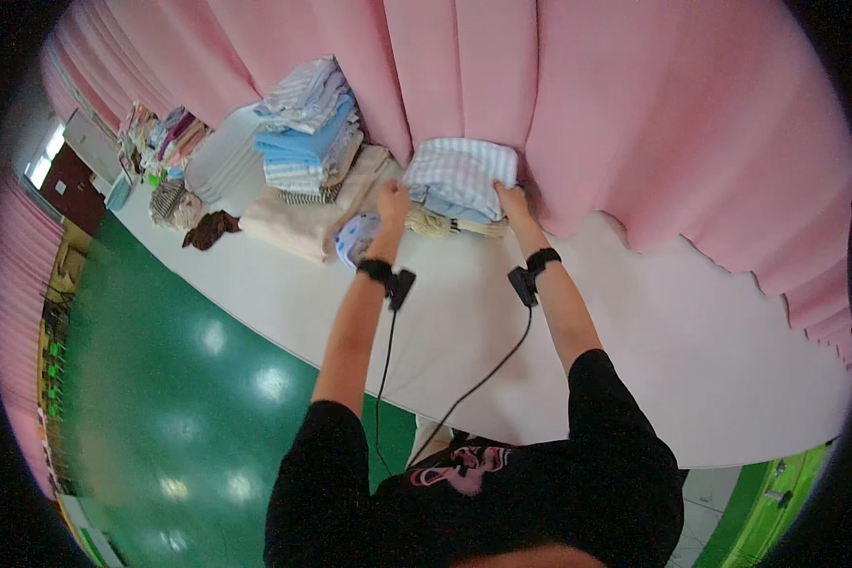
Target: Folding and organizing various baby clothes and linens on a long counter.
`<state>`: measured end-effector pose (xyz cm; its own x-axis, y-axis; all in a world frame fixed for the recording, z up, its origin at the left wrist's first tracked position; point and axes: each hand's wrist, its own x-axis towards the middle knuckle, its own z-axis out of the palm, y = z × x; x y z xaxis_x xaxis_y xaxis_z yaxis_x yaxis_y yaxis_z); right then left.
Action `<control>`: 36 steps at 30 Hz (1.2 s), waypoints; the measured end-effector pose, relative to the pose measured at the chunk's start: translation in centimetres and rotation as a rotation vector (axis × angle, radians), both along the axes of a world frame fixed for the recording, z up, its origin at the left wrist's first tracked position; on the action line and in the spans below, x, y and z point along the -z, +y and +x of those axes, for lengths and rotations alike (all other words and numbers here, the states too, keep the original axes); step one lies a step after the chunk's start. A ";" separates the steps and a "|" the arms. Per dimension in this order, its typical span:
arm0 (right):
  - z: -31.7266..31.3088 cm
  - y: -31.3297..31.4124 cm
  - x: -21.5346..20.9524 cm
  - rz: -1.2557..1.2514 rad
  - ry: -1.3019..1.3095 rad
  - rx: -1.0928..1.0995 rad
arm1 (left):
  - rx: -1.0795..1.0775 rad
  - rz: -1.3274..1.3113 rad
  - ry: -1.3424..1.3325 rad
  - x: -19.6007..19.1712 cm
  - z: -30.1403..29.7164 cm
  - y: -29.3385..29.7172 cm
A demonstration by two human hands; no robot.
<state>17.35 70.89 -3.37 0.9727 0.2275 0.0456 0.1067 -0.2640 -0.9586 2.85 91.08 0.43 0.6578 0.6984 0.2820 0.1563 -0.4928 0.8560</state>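
Observation:
A folded pale checked cloth [462, 168], white with faint blue and pink, lies on top of a small pile against the pink curtain. My right hand [512, 201] is closed on its right near corner. At its left edge my left hand [393, 201] is closed, fingers partly hidden. Beneath the checked cloth show a light blue folded cloth [456, 208] and a cream knitted piece [428, 223]. Beside my left wrist lies a white cap-like item with blue dots [353, 239]. Both wrists wear black straps with small cabled devices.
A tall stack of folded blue and striped cloths [305, 142] stands left on a beige cloth [289, 222]. Farther left are a striped knitted hat [172, 203], a dark brown cloth [210, 230] and a mixed heap of textiles [166, 137]. The white table [653, 379] borders a pink curtain [682, 114].

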 end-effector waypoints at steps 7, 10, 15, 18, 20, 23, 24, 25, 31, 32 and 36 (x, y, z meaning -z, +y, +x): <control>-8.4 1.9 -5.7 -0.310 -0.374 0.111 | 0.175 -0.503 -0.407 -1.9 -19.1 2.9; -12.1 4.2 -6.6 -0.358 -0.617 0.150 | 0.050 -0.491 -0.380 -1.4 -27.4 5.6; -23.9 10.2 -7.9 -0.135 -0.823 0.065 | -0.203 -0.530 -0.316 1.5 -41.8 10.1; -30.0 15.4 -6.6 -0.144 -0.787 -0.219 | -0.381 -0.550 -0.387 4.0 -50.4 13.0; -32.9 19.3 -4.8 -0.106 -0.619 -0.403 | -0.453 -0.561 -0.432 3.9 -54.2 14.5; -37.7 26.8 -3.0 -0.016 -0.608 -0.623 | -0.692 -0.601 -0.398 3.0 -59.6 15.4; -39.7 29.4 -3.3 0.007 -0.591 -0.700 | -0.715 -0.567 -0.402 3.3 -61.8 16.2; -41.8 31.7 -4.0 0.025 -0.570 -0.771 | -0.733 -0.537 -0.400 3.7 -63.5 16.7; -50.3 44.5 -4.9 0.047 -0.512 -1.178 | -1.007 -0.508 -0.237 4.8 -68.9 21.0; -51.4 46.3 -4.9 0.052 -0.552 -1.240 | -1.047 -0.497 -0.218 5.9 -70.2 21.8; -52.2 53.0 -4.8 -0.033 -0.636 -1.324 | -1.103 -0.492 -0.275 7.1 -71.0 27.4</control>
